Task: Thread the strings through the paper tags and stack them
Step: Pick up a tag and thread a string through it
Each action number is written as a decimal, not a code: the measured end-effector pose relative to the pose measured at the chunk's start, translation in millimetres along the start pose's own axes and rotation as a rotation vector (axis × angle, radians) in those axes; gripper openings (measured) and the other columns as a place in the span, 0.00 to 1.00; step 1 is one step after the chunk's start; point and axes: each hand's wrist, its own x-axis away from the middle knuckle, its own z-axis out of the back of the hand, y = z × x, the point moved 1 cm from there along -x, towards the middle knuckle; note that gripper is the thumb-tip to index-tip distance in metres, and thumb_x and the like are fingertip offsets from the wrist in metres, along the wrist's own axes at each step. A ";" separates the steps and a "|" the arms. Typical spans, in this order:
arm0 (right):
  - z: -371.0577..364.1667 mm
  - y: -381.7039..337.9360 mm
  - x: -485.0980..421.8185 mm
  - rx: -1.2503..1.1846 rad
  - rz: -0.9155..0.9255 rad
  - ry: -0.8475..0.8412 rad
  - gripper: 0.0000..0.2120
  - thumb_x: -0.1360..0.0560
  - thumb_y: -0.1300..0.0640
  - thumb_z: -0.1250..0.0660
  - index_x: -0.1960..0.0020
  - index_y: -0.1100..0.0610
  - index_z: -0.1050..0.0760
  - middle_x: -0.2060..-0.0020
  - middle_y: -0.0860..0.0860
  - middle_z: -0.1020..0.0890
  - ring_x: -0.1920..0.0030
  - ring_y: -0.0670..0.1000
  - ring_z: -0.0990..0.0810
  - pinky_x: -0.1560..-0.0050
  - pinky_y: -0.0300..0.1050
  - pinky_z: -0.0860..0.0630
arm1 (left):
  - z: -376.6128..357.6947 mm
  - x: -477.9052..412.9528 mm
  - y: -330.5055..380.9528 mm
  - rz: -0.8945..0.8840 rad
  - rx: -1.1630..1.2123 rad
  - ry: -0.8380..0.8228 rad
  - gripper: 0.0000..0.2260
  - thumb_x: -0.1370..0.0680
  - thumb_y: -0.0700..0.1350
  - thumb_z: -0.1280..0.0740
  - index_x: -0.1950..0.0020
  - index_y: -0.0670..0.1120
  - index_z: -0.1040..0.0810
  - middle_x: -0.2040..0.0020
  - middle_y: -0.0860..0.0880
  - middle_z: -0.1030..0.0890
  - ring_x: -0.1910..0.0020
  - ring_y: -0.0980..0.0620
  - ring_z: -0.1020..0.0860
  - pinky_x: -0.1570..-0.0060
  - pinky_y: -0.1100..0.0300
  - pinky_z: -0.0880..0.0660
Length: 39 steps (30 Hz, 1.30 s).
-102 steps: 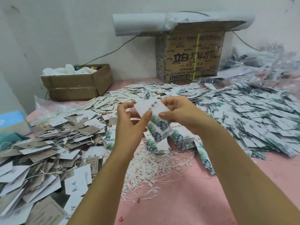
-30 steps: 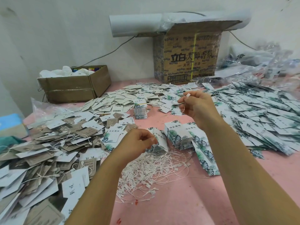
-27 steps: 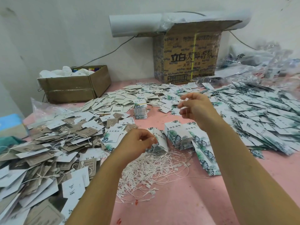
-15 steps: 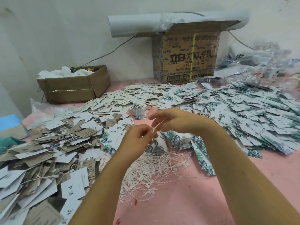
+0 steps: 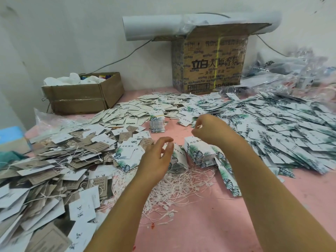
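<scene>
Left hand [image 5: 156,159] hovers low over the pink table [image 5: 209,224], thumb and fingers loosely curled and apart, nothing visibly held. Just behind it we see a leaf-print tag [image 5: 179,158] tilted up on edge; we can't tell if the fingers touch it. Right hand [image 5: 212,130] is higher and further back, fingers curled in toward the thumb; we can't tell whether they pinch anything. Loose strings [image 5: 180,186] lie in a tangle on the table below both hands. A neat tag stack [image 5: 198,151] sits just right of the tilted tag, under the right wrist. Big spread of tags [image 5: 281,128] on the right, grey-brown tag heap [image 5: 54,160] on the left, printed carton [image 5: 209,66] at the back wall.
</scene>
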 end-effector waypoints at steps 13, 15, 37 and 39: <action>-11.3 20.5 -3.0 0.187 -0.234 -0.130 0.22 0.32 0.43 0.28 0.64 0.56 0.37 0.67 0.50 0.28 0.66 0.51 0.28 0.68 0.42 0.33 | 2.4 -0.6 -5.3 0.186 0.205 0.133 0.06 0.26 0.41 0.30 0.61 0.51 0.19 0.61 0.54 0.18 0.60 0.55 0.21 0.56 0.59 0.25; -9.9 18.7 -2.1 0.206 -0.234 -0.085 0.23 0.32 0.44 0.27 0.65 0.56 0.37 0.68 0.50 0.28 0.68 0.49 0.30 0.70 0.41 0.35 | 6.6 -1.2 -7.1 0.209 0.251 0.169 0.11 0.27 0.36 0.30 0.64 0.50 0.20 0.63 0.51 0.19 0.61 0.51 0.20 0.56 0.56 0.23; -4.5 -6.8 5.2 -0.696 0.023 -0.210 0.11 0.22 0.55 0.38 0.62 0.58 0.30 0.76 0.48 0.35 0.78 0.46 0.40 0.79 0.37 0.41 | 15.7 1.0 13.6 0.186 0.925 -0.093 0.12 0.27 0.28 0.35 0.47 0.40 0.25 0.54 0.43 0.23 0.63 0.53 0.18 0.64 0.59 0.20; -3.1 -8.9 6.9 -0.696 0.065 -0.255 0.11 0.22 0.55 0.37 0.62 0.56 0.29 0.81 0.44 0.34 0.80 0.44 0.40 0.80 0.36 0.42 | 16.4 1.9 14.8 0.169 0.882 -0.155 0.12 0.28 0.30 0.33 0.46 0.41 0.24 0.54 0.44 0.20 0.60 0.51 0.18 0.64 0.58 0.21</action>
